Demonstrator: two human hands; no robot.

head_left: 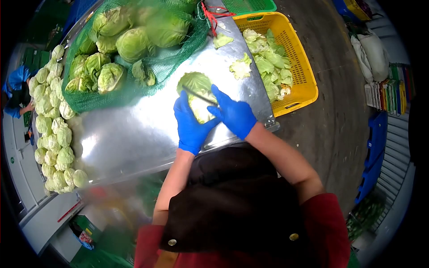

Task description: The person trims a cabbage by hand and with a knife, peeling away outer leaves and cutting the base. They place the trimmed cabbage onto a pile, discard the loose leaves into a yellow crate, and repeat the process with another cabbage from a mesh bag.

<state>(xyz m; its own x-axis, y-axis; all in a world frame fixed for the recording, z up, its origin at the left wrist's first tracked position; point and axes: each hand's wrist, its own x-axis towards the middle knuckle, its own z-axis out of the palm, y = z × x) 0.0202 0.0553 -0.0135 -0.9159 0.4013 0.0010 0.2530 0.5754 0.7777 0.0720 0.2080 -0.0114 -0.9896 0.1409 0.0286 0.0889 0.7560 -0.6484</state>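
Both of my hands wear blue gloves and are at a pale green cabbage (195,83) on the metal table (129,131). My left hand (190,123) is curved around the cabbage's near left side, holding it. In my right hand (234,114) is a knife (199,96), its dark, thin blade lying across the cabbage; the handle is hidden in the glove. To the right of the cabbage, loose leaves (241,67) lie on the metal. Behind it and to the left, a green mesh bag (165,67) holds several cabbages (134,43).
Trimmed cabbages (53,143) are piled along the table's left end. Beyond the right edge stands a yellow crate (306,73) with cut leaves (270,67), beside a green crate (250,5). A person in blue sleeves (15,80) is at the far left. Blue bins (376,143) stand far right.
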